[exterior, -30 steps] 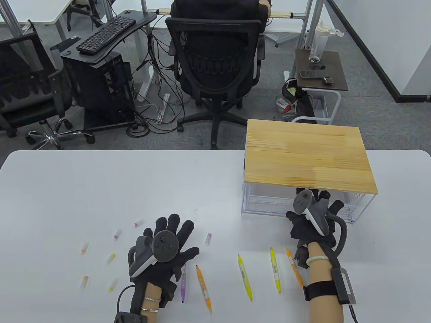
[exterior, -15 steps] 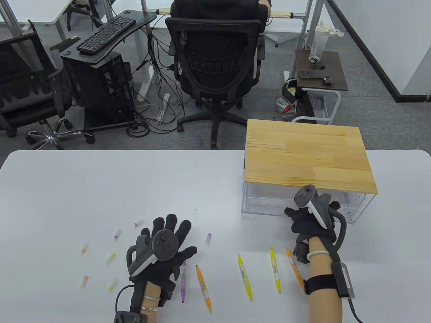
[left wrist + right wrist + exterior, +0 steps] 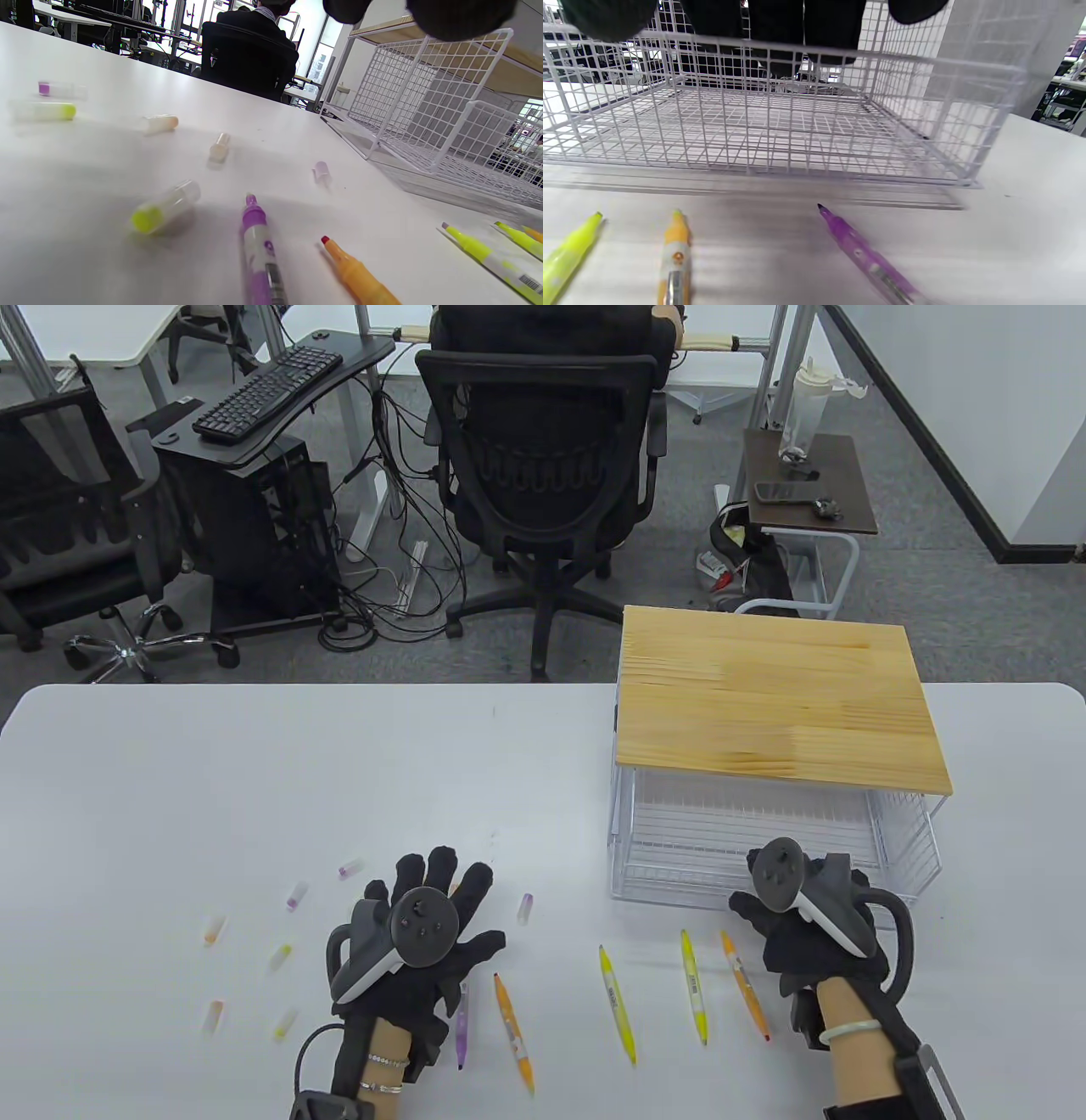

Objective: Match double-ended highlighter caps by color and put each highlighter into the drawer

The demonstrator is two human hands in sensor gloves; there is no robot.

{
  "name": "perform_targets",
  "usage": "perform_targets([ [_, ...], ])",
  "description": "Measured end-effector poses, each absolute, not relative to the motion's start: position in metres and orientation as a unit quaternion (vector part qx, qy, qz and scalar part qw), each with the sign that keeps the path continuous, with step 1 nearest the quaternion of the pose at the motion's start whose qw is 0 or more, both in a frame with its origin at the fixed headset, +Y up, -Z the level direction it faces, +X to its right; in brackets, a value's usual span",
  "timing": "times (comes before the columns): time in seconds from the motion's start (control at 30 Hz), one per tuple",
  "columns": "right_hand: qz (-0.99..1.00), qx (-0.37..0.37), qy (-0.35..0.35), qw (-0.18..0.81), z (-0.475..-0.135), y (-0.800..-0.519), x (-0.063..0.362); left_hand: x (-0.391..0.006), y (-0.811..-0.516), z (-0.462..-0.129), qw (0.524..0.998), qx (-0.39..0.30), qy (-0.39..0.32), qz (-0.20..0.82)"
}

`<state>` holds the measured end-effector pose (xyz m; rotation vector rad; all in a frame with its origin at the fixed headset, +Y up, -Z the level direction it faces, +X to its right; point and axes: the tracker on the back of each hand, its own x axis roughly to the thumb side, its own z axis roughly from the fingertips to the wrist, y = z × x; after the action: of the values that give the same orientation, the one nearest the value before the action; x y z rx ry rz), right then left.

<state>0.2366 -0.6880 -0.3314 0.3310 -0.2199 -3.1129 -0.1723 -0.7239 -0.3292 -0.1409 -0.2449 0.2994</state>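
Right hand (image 3: 806,912) at the front rim of the wire drawer (image 3: 679,848), fingers (image 3: 774,25) hooked over the top wire as the right wrist view shows, presumably to slide it out from under the wooden top (image 3: 776,704) and make room for pens. Drawer standing well out toward the near edge, nothing inside. Left hand (image 3: 420,937) spread flat and relaxed over the surface (image 3: 254,780), fingers apart, holding nothing, hovering or resting above the purple pen (image 3: 461,1027); contact cannot be told. Uncapped pens laid in a loose row in front: orange pen (image 3: 513,1035), two yellow pens (image 3: 617,1003) (image 3: 694,984), a second orange one (image 3: 745,984) just beside the right wrist. Another purple pen (image 3: 869,258) visible only in the right wrist view, under that hand. Loose caps (image 3: 288,959) scattered to the left of the left hand, one purple cap (image 3: 525,907) between the hands. No cap fitted yet; matching judged not begun, drawer being readied first.
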Motion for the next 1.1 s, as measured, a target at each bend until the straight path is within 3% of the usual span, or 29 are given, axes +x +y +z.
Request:
perform_targets([
  [0.13,-0.992,0.113,0.042,0.029,-0.3,-0.673,0.247,-0.171,-0.721,-0.328,0.979,-0.064,-0.124,0.15],
  [0.23,-0.988,0.148,-0.012,0.046,-0.29,-0.685,0.264,-0.17,-0.723,-0.328,0.979,-0.069,-0.125,0.148],
  [0.47,-0.947,0.256,-0.162,0.106,-0.286,-0.745,0.305,-0.17,-0.722,-0.327,0.98,-0.068,-0.123,0.143],
  [0.67,-0.941,0.273,-0.184,0.074,-0.291,-0.763,0.313,-0.174,-0.72,-0.326,0.979,-0.064,-0.12,0.15],
  [1.1,-0.929,0.298,-0.188,0.117,-0.311,-0.772,0.297,-0.179,-0.72,-0.326,0.981,-0.062,-0.108,0.15],
])
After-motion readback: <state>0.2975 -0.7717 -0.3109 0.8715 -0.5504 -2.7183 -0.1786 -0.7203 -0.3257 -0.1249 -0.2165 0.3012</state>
